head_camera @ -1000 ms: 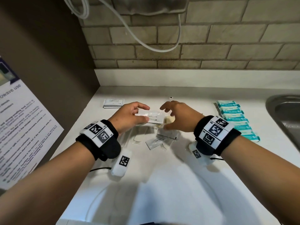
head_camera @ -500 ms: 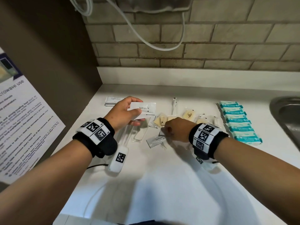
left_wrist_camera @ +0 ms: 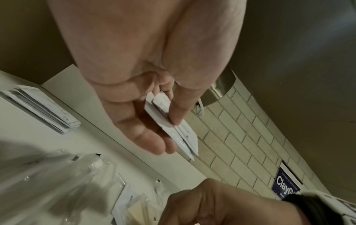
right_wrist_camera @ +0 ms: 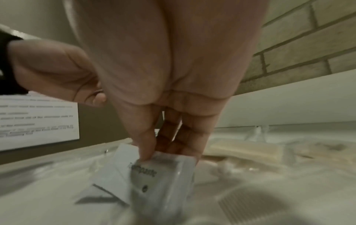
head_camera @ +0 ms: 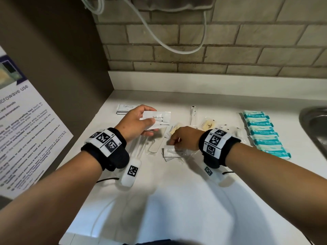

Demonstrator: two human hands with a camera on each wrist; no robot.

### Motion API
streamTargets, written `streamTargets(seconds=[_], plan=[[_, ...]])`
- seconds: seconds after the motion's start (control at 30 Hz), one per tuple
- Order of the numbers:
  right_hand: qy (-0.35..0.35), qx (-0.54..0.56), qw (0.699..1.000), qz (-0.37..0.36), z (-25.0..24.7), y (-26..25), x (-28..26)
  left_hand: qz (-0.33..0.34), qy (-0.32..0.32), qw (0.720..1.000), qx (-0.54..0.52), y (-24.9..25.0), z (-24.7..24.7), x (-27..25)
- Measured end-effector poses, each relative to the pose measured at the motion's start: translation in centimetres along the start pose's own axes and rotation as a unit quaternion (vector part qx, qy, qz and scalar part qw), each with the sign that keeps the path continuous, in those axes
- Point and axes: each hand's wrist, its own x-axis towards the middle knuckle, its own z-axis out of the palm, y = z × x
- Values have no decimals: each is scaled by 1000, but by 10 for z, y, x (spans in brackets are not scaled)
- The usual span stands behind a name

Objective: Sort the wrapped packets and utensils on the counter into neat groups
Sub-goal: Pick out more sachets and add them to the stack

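— White counter [head_camera: 177, 200] fills my view, steel sink [head_camera: 316, 128] at far right. Teal packets [head_camera: 263, 133] sit in a row beside it.

— And the hands?

— My left hand [head_camera: 136, 124] is above the counter, thumb and fingers pinching a small stack of toothpaste sachets [head_camera: 159, 118], just right of the shampoo sachets [head_camera: 126, 108] at far left. My right hand [head_camera: 184, 137] is low, fingertips pinching another toothpaste sachet [right_wrist_camera: 152, 175] at the loose pile centre, soap bars [head_camera: 208, 124] just beyond.

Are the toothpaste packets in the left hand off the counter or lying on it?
Off it: the left hand pinches the toothpaste packets between thumb and fingers, above the counter.
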Motion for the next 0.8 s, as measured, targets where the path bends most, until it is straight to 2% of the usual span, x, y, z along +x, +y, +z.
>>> streamTargets(seconds=[0.4, 0.63, 0.8], plan=[[-45, -141, 989, -15, 11, -4, -1, 0, 7, 1000, 2, -6, -6, 2], [-18, -108, 994, -1, 13, -2, -3, 5, 3, 1000, 10, -10, -9, 1], [-1, -93, 995, -19, 7, -6, -8, 17, -12, 1000, 11, -17, -12, 0]])
